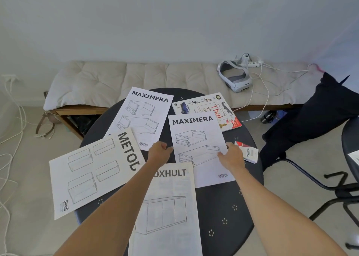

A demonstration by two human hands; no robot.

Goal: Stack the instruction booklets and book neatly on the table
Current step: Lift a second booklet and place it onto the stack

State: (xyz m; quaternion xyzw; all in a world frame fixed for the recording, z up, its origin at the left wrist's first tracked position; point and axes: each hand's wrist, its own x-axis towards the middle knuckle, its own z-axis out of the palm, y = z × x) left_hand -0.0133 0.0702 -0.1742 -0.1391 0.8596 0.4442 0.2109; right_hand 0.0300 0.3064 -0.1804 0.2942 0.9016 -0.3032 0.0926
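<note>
My right hand (232, 155) has the right edge of the nearer MAXIMERA booklet (200, 151) pinched, thumb on top and fingers curled over the side. My left hand (159, 152) is at that booklet's left edge, fingers loosely curled; can't tell if it's actually gripping the paper or just touching it.

Count: four instruction booklets, all lying flat. There's that one, a second MAXIMERA booklet (141, 118) further back left, a METOD booklet (91, 170) hanging off the left rim, and a VOXHULT booklet (169, 207) closest to me under my left forearm. One book, the Thai dictionary (209, 108), sits at the back, partly under the booklet I'm holding. One small white and red box (249, 152) just beside my right hand.

All on a round dark table (223, 207). Behind it a cushioned bench (136, 77) holds a VR headset (236, 77) and cables.
</note>
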